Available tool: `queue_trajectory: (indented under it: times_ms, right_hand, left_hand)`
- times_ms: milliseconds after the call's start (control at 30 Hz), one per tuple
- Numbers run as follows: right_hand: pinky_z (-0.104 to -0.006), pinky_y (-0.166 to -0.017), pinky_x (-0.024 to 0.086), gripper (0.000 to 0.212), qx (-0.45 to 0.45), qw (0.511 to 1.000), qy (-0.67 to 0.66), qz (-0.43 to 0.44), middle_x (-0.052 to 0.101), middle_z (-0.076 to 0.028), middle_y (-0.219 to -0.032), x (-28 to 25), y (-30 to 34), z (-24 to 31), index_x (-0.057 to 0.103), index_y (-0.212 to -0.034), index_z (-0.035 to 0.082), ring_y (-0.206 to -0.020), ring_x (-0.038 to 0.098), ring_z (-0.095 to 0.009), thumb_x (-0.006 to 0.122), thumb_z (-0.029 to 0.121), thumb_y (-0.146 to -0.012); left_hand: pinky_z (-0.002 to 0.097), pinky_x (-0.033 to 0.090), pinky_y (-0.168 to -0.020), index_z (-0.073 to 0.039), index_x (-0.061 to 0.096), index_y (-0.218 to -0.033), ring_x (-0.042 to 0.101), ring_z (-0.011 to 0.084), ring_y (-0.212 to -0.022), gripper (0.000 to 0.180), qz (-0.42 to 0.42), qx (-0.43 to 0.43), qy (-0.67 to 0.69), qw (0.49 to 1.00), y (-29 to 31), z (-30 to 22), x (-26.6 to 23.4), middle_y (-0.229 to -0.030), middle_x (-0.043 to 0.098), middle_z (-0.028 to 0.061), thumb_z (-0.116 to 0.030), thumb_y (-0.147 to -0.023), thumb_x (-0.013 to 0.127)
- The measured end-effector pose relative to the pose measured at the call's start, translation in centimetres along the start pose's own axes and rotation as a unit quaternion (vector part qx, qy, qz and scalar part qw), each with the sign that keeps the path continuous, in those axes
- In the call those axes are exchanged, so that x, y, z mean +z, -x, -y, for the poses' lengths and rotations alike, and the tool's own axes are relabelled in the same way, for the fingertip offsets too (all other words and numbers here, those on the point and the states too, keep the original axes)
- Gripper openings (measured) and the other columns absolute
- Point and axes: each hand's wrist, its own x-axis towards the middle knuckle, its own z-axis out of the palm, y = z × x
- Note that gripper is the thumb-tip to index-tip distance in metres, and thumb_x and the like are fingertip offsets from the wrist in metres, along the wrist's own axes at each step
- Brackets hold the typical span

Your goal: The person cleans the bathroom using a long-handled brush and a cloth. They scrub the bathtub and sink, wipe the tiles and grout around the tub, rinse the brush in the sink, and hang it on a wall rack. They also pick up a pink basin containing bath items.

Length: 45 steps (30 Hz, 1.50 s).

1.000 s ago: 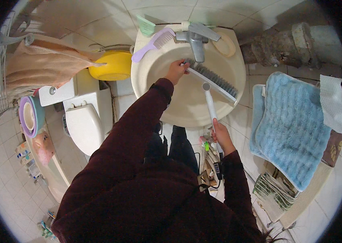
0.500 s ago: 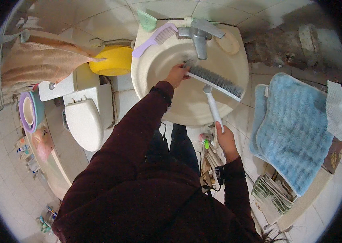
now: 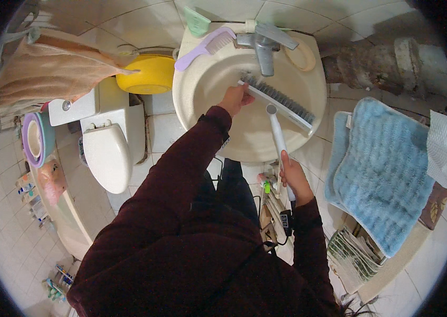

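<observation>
Over the washbasin (image 3: 189, 98) is a long brush head (image 3: 281, 105) with a white back and grey bristles facing the tap. My left hand (image 3: 235, 99) is closed around its left end, fingers at the bristle edge. A white handle (image 3: 278, 134) with a round grey tip lies just below the middle of the back; I cannot tell whether the two are joined. My right hand (image 3: 296, 177) is wrapped round the lower part of this handle. Part of the bristles near my left fingers is hidden.
A grey tap (image 3: 264, 55) overhangs the basin. A purple comb (image 3: 202, 50), a green holder (image 3: 196, 22) and a soap dish (image 3: 301, 55) sit on its rim. At left are a toilet (image 3: 108, 156) and a yellow basin (image 3: 146, 74); blue towels (image 3: 387, 164) hang at right.
My left hand has shifted slightly right along the brush head, and the head has tilted so its white back shows more. My right hand keeps its hold on the handle.
</observation>
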Motion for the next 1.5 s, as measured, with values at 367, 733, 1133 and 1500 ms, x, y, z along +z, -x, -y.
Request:
queue_trajectory:
  times_ms: [367,733,1133,1500]
  right_hand:
    - [-0.0271,-0.035,0.036,0.059,0.041,0.995,0.002,0.088,0.044,-0.001,-0.052,1.1,-2.8,2.7,0.044,-0.068,0.006,-0.037,0.039,-0.011,0.04,0.063,-0.084]
    - [-0.026,-0.035,0.035,0.057,0.041,0.997,-0.014,0.067,0.043,-0.001,-0.051,0.8,-3.1,2.8,0.044,-0.066,0.007,-0.036,0.039,-0.01,0.04,0.061,-0.085]
    - [-0.0267,-0.036,0.037,0.06,0.019,0.998,0.012,0.052,0.044,-0.001,-0.053,0.1,-3.4,1.2,0.045,-0.065,0.006,-0.037,0.04,-0.01,0.038,0.062,-0.085]
    - [-0.0265,-0.045,0.039,0.042,-0.013,0.989,0.004,0.144,0.045,0.0,-0.055,1.5,-3.0,2.9,0.049,-0.077,0.005,-0.046,0.046,-0.011,0.047,0.046,-0.089]
  left_hand:
    - [0.0295,0.047,-0.059,-0.003,0.056,-0.08,0.062,0.0178,-0.07,0.024,-0.127,0.065,-0.117,0.983,5.3,-0.6,-0.5,-0.072,0.059,0.0068,-0.024,-0.089,0.048]
    - [0.0341,0.049,-0.08,0.004,0.057,-0.094,0.061,0.0276,-0.087,0.023,0.096,0.363,-0.432,0.82,-1.5,-3.0,4.0,-0.088,0.061,0.0154,-0.015,-0.091,0.044]
    - [0.0375,0.052,-0.072,0.002,0.044,-0.101,0.059,0.0239,-0.078,0.016,-0.134,0.028,0.052,0.989,5.8,3.9,1.1,-0.09,0.055,0.0174,-0.007,-0.088,0.041]
    - [0.0418,0.048,-0.048,0.003,0.042,-0.09,0.053,0.0223,-0.056,0.026,-0.08,-0.076,0.047,0.993,7.4,8.0,7.8,-0.075,0.049,0.0127,-0.023,-0.09,0.048]
